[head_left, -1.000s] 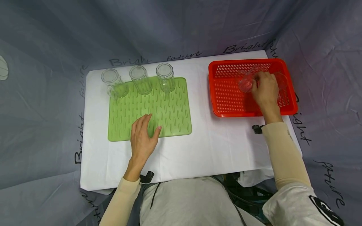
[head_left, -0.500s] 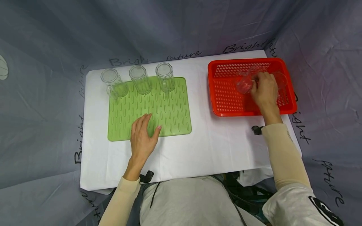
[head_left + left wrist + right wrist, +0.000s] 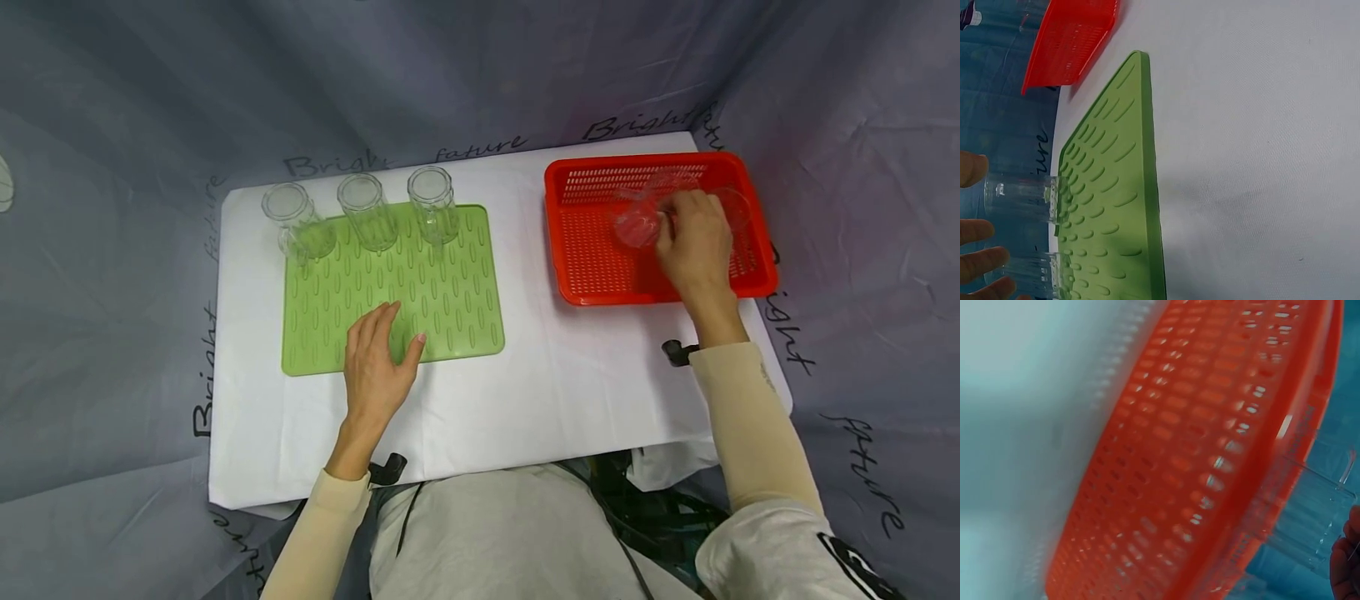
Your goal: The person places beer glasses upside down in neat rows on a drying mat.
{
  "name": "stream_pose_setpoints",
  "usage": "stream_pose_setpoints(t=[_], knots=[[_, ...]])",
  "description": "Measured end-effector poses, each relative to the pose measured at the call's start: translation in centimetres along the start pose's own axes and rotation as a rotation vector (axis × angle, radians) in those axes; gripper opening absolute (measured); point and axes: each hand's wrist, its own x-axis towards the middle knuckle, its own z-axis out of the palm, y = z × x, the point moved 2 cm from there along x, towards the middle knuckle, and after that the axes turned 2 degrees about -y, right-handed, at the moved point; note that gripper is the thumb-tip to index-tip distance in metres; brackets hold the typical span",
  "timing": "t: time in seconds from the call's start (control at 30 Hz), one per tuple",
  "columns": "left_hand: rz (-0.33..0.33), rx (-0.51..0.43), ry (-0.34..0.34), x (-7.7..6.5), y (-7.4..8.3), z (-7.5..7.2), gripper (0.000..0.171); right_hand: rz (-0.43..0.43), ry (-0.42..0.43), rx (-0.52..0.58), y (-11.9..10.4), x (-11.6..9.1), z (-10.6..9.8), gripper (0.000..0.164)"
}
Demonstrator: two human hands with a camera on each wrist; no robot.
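Note:
My right hand [image 3: 697, 242] is inside the red basket [image 3: 600, 283], its fingers curled at a clear glass mug [image 3: 637, 223]. In the right wrist view, the fingertips [image 3: 1346, 556] meet the side of the clear glass mug [image 3: 1310, 506] above the basket rim. My left hand [image 3: 377, 358] hovers over the near edge of the green ridged mat [image 3: 465, 308], fingers spread and holding nothing. Three clear glass mugs stand in a row along the mat's far edge: a left mug [image 3: 292, 218], a middle mug [image 3: 367, 212] and a right mug [image 3: 433, 204].
Another clear glass [image 3: 731, 208] sits at the right inside the basket, partly behind my right hand. A white cloth [image 3: 525, 400] covers the table under mat and basket. Grey curtains [image 3: 480, 75] with black lettering hang close around the table.
The head view has shifted slightly, moving the basket a little left in frame. My right hand stays at the mug with only a small shift. My left hand has not visibly moved.

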Motion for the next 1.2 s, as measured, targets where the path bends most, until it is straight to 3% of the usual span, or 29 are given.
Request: stream_pose_setpoints(t=[0.67, 1.2], knots=[[-0.001, -0.004, -0.005, 0.4, -0.4, 0.2, 0.063, -0.2, 0.112, 0.061, -5.8, -3.4, -1.8, 0.025], [-0.001, -0.008, -0.002, 0.4, -0.5, 0.4, 0.062, -0.27, 0.133, 0.086, -8.8, -5.8, -2.4, 0.019]])
